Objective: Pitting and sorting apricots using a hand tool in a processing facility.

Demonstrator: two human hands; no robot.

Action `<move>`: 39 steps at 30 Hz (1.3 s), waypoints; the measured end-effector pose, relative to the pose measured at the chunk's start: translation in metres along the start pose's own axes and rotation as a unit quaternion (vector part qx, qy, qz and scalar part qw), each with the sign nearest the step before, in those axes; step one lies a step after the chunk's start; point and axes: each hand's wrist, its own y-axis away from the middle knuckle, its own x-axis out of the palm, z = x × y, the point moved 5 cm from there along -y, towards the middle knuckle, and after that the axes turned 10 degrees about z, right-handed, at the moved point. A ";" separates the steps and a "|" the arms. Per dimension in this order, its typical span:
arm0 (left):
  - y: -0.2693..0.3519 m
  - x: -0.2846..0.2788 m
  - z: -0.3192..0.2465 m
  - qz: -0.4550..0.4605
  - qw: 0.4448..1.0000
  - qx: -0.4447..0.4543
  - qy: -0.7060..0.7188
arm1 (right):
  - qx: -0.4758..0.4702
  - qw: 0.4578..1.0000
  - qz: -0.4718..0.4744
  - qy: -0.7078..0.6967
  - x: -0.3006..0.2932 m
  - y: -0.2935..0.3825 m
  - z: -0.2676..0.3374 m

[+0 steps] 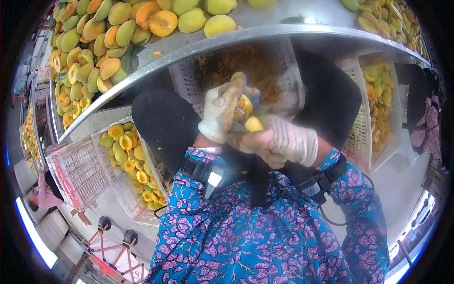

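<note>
My left hand (221, 106), in a stained white knit glove, grips a cut yellow peach (244, 104) in front of my lap. Bluish material shows at its fingertips. My right hand (283, 140), gloved in white with stripes, is closed around what looks like a small yellow-handled tool (253, 124). A bit of shiny metal lies between that handle and the peach; blur and fingers hide its exact shape. Beneath both hands, between my knees, stands a white plastic crate (297, 76) with brown, blurred contents.
A metal table (262, 26) with a raised edge curves ahead, heaped with peach halves (118, 39). Crates of halves flank me: a left crate (117, 184) and a right crate (354, 106). An empty-looking crate (76, 170) and a wheeled cart (117, 245) are farther left.
</note>
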 end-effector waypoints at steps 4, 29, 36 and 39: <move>0.000 -0.003 0.000 0.018 0.995 -0.064 -0.074 | -0.033 0.967 0.068 -0.243 0.014 -0.010 -0.015; 0.006 0.003 -0.009 0.037 0.996 0.047 -0.071 | 0.005 0.971 0.105 -0.213 0.009 -0.006 -0.010; -0.001 0.008 -0.001 0.039 0.995 0.024 0.091 | -0.093 0.796 0.367 -0.473 0.023 -0.026 -0.027; -0.014 0.010 0.023 -0.029 0.960 -0.085 0.266 | -0.179 0.756 0.347 -0.526 0.012 -0.040 -0.032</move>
